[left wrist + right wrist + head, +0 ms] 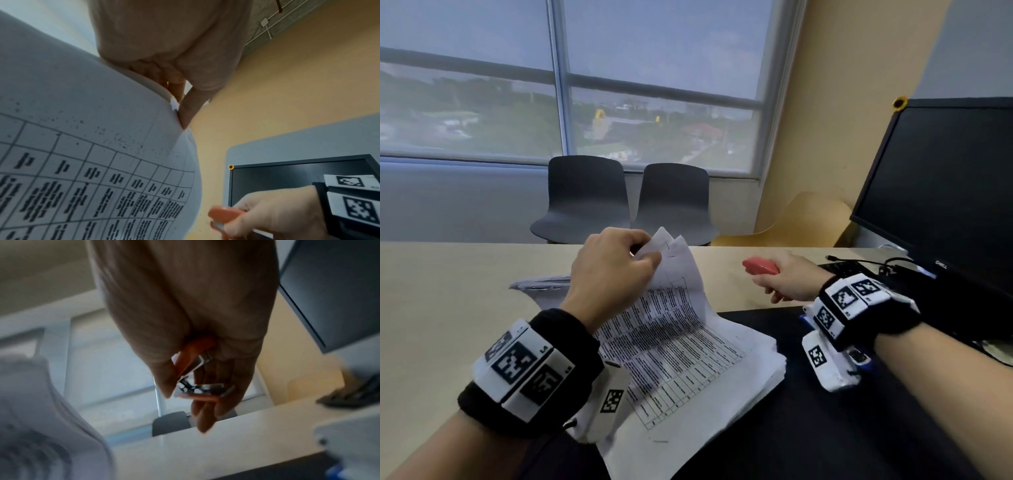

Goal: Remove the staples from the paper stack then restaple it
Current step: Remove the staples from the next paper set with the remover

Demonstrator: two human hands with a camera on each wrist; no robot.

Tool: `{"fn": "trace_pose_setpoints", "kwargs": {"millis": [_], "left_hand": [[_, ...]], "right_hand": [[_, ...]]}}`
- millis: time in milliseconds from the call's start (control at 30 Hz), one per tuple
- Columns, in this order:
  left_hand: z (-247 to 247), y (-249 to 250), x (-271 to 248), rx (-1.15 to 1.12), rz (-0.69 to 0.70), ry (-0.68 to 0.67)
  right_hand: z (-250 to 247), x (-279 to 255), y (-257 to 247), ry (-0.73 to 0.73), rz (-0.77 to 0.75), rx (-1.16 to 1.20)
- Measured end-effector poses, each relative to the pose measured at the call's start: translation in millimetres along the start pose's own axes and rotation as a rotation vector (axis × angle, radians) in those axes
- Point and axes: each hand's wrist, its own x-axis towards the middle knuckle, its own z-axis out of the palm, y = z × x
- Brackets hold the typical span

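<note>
My left hand (608, 270) pinches the papers' (674, 339) raised corner; my right hand (789, 279) grips the red stapler (761, 266) just beside it, above the tabletop (448, 308). I'd square the sheets' corner first, then slide it fully in.

Paper stack (688, 346): white sheets, black printed grid table with dense dark text rows, tiny black speckles near the top margin in the left wrist view. Stapler (761, 266): coral red shell, shiny silver metal inside; right wrist view is blurred, so possibly more orange. Worktop (448, 308): pale beige. Mat (808, 428) on it: black. Wrist bands (530, 373): black fabric, white blocks with black square-code patterns. Two chairs (585, 195): dark grey. Third chair (808, 219): tan yellow. Monitor (945, 178): black, small yellow sunflower sticker (900, 102) at its corner. Wall (842, 102): yellow-tan.
</note>
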Motion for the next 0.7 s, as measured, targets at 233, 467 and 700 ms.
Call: {"fn": "trace_pose_setpoints", "kwargs": {"millis": [233, 467, 700], "left_hand": [[1, 5, -1, 0.022, 0.029, -0.022], [0, 7, -1, 0.052, 0.045, -0.005], [0, 10, -5, 0.045, 0.081, -0.011]], "right_hand": [[7, 1, 4, -0.259, 0.0, -0.522], [8, -3, -25, 0.131, -0.342, -0.297], [26, -43, -108, 0.491, -0.78, -0.001]]}}
